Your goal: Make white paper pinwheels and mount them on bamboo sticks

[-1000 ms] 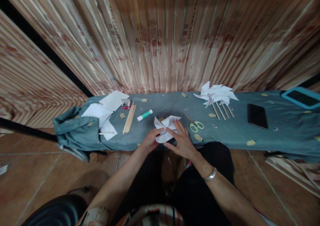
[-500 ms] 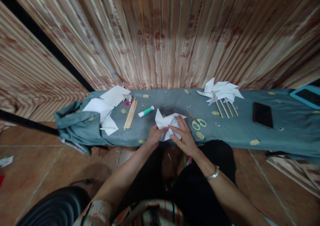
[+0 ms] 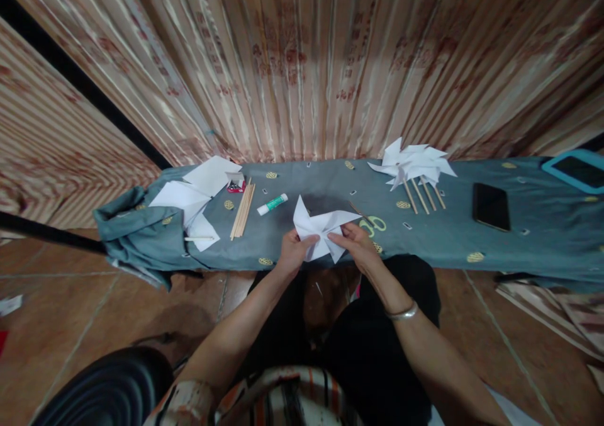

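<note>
A folded white paper pinwheel [image 3: 319,232] is lifted a little above the front of the blue-grey cloth-covered bench [image 3: 438,240]. My left hand [image 3: 291,254] pinches its lower left side, fingers closed on the paper. My right hand [image 3: 359,245] grips its right side, thumb on top. Yellow-handled scissors [image 3: 370,222] lie just behind my right hand. A glue stick [image 3: 272,204] with a green cap lies behind and to the left of the pinwheel.
Finished white pinwheels on wooden sticks [image 3: 415,168] lie at the back right. A black phone [image 3: 491,206] and a blue-cased tablet [image 3: 573,170] sit further right. Loose sticks [image 3: 242,211], white paper sheets [image 3: 191,199] and a small red box [image 3: 234,187] lie left. A striped curtain hangs behind.
The paper pinwheel was pressed flat on the cloth under both hands; now both hands hold it raised, its blades opened out.
</note>
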Demonstrator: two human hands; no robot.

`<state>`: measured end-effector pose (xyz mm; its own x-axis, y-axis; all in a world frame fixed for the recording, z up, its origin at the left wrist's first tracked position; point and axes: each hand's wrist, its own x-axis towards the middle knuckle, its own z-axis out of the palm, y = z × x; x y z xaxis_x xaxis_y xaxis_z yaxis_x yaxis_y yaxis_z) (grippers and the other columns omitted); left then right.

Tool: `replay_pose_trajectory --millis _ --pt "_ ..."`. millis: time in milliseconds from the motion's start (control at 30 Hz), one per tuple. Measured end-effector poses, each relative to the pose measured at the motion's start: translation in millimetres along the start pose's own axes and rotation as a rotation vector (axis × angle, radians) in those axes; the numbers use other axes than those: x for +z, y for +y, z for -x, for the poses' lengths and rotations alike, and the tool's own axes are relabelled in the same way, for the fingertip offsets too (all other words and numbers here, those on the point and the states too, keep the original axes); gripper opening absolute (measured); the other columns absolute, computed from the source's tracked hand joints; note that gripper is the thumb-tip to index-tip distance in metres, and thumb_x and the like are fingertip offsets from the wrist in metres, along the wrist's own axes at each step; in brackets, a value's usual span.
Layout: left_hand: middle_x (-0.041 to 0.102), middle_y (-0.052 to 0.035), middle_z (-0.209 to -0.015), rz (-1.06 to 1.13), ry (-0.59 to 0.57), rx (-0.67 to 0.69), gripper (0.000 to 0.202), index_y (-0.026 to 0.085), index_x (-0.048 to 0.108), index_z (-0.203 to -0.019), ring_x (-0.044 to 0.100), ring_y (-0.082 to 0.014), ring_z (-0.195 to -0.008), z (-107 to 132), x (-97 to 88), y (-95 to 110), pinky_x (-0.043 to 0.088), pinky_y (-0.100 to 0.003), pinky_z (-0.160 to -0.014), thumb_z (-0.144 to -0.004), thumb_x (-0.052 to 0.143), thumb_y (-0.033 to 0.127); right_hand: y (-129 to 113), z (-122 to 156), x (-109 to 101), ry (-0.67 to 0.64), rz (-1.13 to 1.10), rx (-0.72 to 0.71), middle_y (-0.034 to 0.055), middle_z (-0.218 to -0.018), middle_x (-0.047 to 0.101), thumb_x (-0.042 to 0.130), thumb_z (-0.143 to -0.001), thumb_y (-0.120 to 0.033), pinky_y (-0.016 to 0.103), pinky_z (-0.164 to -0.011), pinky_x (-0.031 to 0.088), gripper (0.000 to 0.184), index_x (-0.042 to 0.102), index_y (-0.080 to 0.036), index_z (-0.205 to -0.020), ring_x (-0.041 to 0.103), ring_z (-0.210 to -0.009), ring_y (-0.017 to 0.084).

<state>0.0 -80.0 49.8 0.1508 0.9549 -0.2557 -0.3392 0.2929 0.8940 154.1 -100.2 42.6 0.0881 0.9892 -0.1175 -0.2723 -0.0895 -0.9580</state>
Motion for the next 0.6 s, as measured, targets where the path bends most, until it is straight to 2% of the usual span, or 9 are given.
replay_pose_trajectory --millis 100,200,367,600 --pt "0.075 -0.0049 -0.076 -0.040 -0.009 0.024 0.037 0.012 0.073 -0.083 0.066 -0.0196 -0.067 0.4 -0.1 -4.7 0.051 -0.031 -0.069 -0.050 0.084 0.025 -4.1 2.2 3.6 0.031 -0.022 0.051 0.0040 -0.082 0.077 0.089 -0.045 -0.034 0.041 -0.081 0.056 0.048 0.070 -0.017 -0.086 0.071 -0.079 0.025" --pt "0.074 -0.0046 -0.076 -0.071 -0.010 0.040 0.035 0.012 0.073 -0.082 0.065 -0.0191 -0.066 0.2 0.4 -7.3 0.050 -0.030 -0.066 -0.051 0.083 0.025 -5.4 3.0 5.5 0.034 -0.018 0.071 0.0040 -0.077 0.076 0.089 -0.045 -0.035 0.041 -0.075 0.057 0.044 0.070 -0.016 -0.081 0.072 -0.074 0.026" --pt "0.073 -0.0022 -0.069 -0.068 -0.006 0.049 0.034 0.012 0.072 -0.078 0.061 -0.0161 -0.060 0.6 3.3 -7.5 0.048 -0.028 -0.063 -0.049 0.083 0.026 -3.6 3.0 7.3 0.045 0.004 0.061 0.0035 -0.075 0.076 0.088 -0.048 -0.039 0.038 -0.071 0.057 0.046 0.070 -0.016 -0.083 0.071 -0.071 0.025" --pt "0.072 -0.0021 -0.069 -0.064 0.020 0.052 0.036 0.012 0.073 -0.077 0.061 -0.0158 -0.060 -0.2 6.3 -9.3 0.048 -0.028 -0.063 -0.047 0.084 0.030 -0.8 4.3 10.1 0.113 -0.004 0.095 0.0028 -0.073 0.075 0.088 -0.046 -0.039 0.036 -0.066 0.057 0.046 0.069 -0.016 -0.082 0.070 -0.065 0.023"
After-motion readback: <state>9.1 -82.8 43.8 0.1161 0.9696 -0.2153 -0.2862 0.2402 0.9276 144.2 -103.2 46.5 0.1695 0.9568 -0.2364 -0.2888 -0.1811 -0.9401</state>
